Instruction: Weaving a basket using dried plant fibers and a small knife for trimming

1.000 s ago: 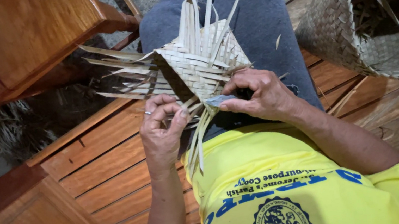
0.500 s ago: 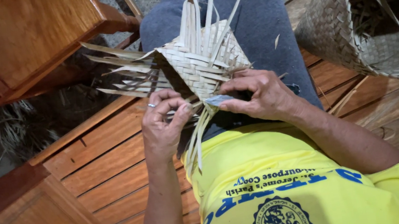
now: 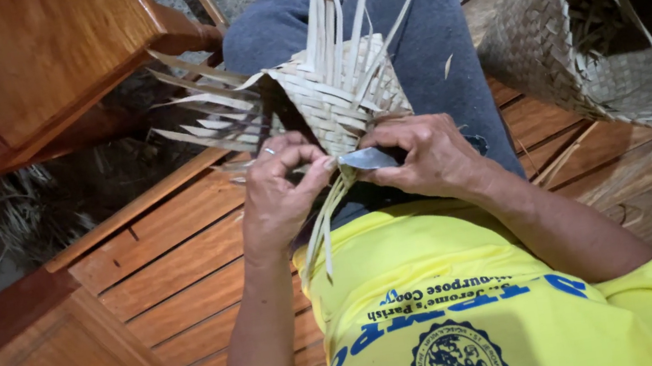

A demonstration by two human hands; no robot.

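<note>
- Half-woven palm-leaf piece (image 3: 334, 96) at frame centre, on person's lap, loose strips sticking up & left.
- Left hand (image 3: 280, 190): fingers pinched on strips at its lower edge.
- Right hand (image 3: 426, 161): fingers clamped on small knife blade (image 3: 367, 159), tip touching weave.
- Big woven basket (image 3: 580, 42) upper right, on wooden bench (image 3: 173, 257).

Both hands, the left hand (image 3: 280, 194) and the right hand (image 3: 426, 158), sit close against the half-woven leaf piece (image 3: 334, 91), whose loose strips (image 3: 200, 116) fan out left and far, barring a straight pass there. A wooden chair (image 3: 25, 73) crowds the far left. The big woven basket (image 3: 580, 42) blocks the far right. Open planks of the bench (image 3: 173, 257) lie near left, below the left forearm.
</note>
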